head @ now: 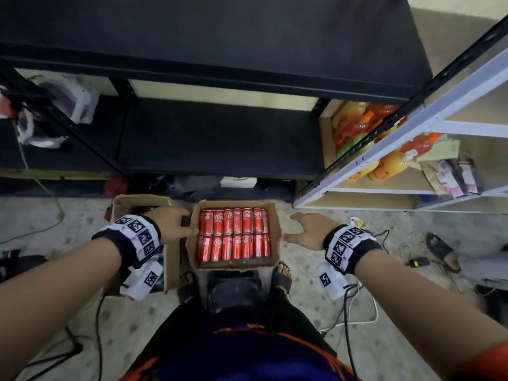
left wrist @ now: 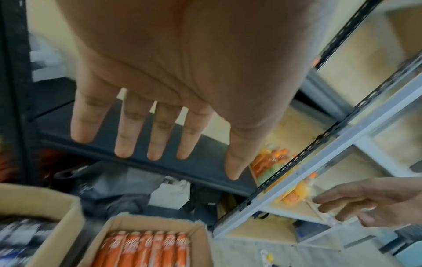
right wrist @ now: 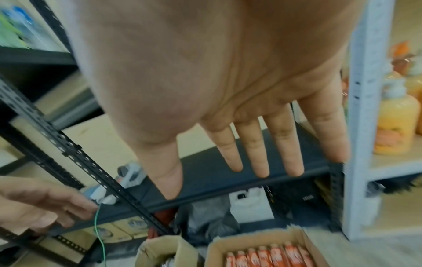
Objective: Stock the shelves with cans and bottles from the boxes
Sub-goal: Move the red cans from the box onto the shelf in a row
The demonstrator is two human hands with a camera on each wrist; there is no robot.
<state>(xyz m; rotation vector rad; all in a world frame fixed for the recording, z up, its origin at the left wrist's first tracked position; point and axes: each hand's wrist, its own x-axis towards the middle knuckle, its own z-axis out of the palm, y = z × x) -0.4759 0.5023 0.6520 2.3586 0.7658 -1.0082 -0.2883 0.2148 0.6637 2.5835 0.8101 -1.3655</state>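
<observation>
A cardboard box (head: 275,215) on the floor holds two rows of red cola cans (head: 233,235) lying on their sides; the cans also show in the left wrist view (left wrist: 146,249) and right wrist view (right wrist: 267,256). My left hand (head: 176,225) hovers over the box's left edge, fingers straight and spread (left wrist: 157,133), holding nothing. My right hand (head: 305,229) hangs just right of the box, fingers also straight (right wrist: 255,150) and empty. A black shelf (head: 220,138) stands bare behind the box.
A second cardboard box (head: 137,204) sits left of the can box, under my left wrist. White shelving (head: 384,158) at right holds orange bottles (head: 390,166). Cables (head: 360,312) and sandals (head: 442,251) lie on the floor at right. My feet (head: 283,273) stand behind the box.
</observation>
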